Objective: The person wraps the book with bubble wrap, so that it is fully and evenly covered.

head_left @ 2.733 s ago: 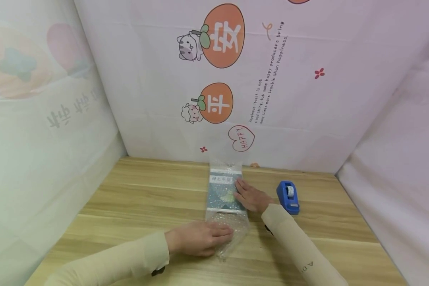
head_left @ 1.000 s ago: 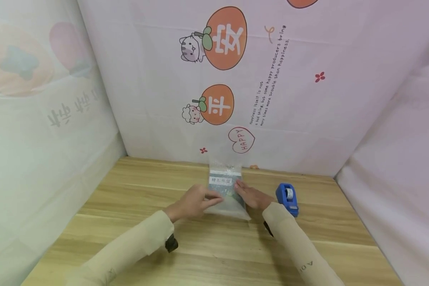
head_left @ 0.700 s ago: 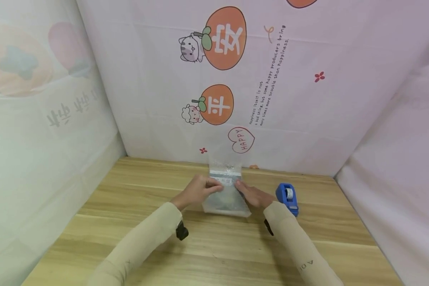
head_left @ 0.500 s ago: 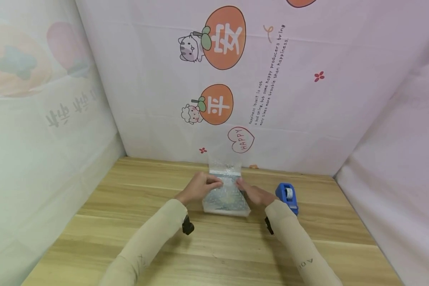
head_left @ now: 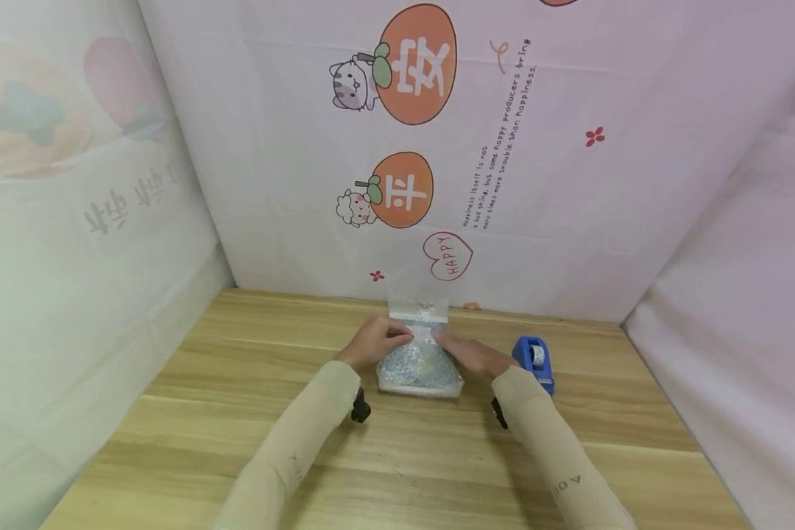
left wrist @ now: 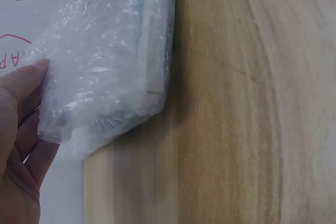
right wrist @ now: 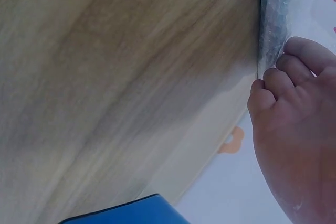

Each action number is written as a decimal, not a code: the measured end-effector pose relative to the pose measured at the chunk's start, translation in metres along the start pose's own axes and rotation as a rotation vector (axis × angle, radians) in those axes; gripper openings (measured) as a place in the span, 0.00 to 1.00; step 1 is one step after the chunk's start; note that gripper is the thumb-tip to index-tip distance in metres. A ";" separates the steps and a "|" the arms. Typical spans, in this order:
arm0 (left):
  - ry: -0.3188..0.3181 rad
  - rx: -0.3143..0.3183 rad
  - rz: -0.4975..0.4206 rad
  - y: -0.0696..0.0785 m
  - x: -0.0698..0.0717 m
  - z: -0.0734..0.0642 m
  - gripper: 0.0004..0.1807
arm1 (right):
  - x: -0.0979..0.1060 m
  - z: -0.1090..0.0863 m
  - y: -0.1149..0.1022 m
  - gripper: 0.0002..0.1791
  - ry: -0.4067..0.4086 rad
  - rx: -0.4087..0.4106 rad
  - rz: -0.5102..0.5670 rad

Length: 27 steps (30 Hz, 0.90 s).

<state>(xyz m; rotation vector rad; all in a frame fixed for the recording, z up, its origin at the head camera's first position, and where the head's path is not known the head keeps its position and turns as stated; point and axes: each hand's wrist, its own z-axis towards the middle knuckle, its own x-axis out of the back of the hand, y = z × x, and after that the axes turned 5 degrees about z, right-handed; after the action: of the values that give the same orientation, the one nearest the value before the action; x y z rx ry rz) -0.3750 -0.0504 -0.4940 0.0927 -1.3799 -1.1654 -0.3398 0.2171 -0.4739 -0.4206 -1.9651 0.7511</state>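
A flat blue-and-white box (head_left: pixel 419 368) lies at the back of the table, covered by a folded layer of clear bubble wrap (left wrist: pixel 92 51). My left hand (head_left: pixel 374 340) pinches the wrap's folded-over end above the box, thumb on top and fingers beneath in the left wrist view. From the other side, my right hand (head_left: pixel 472 353) touches the wrapped box near its far right corner. Its fingers (right wrist: pixel 278 82) lie along the box's side in the right wrist view. The print on the box is blurred by the wrap.
A blue tape dispenser (head_left: pixel 534 364) with a roll of tape stands just right of my right hand. More bubble wrap (head_left: pixel 417 303) extends behind the box against the printed cloth backdrop (head_left: pixel 536 280). Cloth walls flank the wooden table (head_left: pixel 397 456).
My left hand has lifted the near end of the bubble wrap and carried it away from me, over the box. My right hand stays at the box's right side.
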 end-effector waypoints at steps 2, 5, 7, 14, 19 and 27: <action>-0.002 0.001 0.018 -0.003 -0.002 0.001 0.10 | -0.001 0.002 0.000 0.55 -0.003 0.020 -0.082; 0.001 0.015 0.045 -0.007 -0.007 0.000 0.09 | -0.004 0.007 0.001 0.56 -0.014 0.075 -0.202; 0.007 0.030 0.067 -0.010 -0.010 -0.001 0.08 | -0.006 0.007 0.000 0.59 -0.017 0.080 -0.235; 0.038 0.051 0.124 -0.011 -0.015 0.002 0.07 | -0.008 0.005 0.000 0.65 -0.011 0.103 -0.271; 0.057 0.060 0.143 -0.007 -0.015 0.003 0.06 | -0.009 0.004 -0.002 0.67 -0.002 0.114 -0.288; 0.057 0.058 0.215 -0.006 -0.019 0.006 0.07 | -0.014 0.003 0.000 0.67 0.042 0.156 -0.325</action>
<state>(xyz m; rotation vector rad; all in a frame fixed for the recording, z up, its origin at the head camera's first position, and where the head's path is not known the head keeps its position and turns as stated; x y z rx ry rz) -0.3790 -0.0378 -0.5096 0.0179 -1.3387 -0.9374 -0.3360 0.2083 -0.4841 -0.0205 -1.8598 0.6725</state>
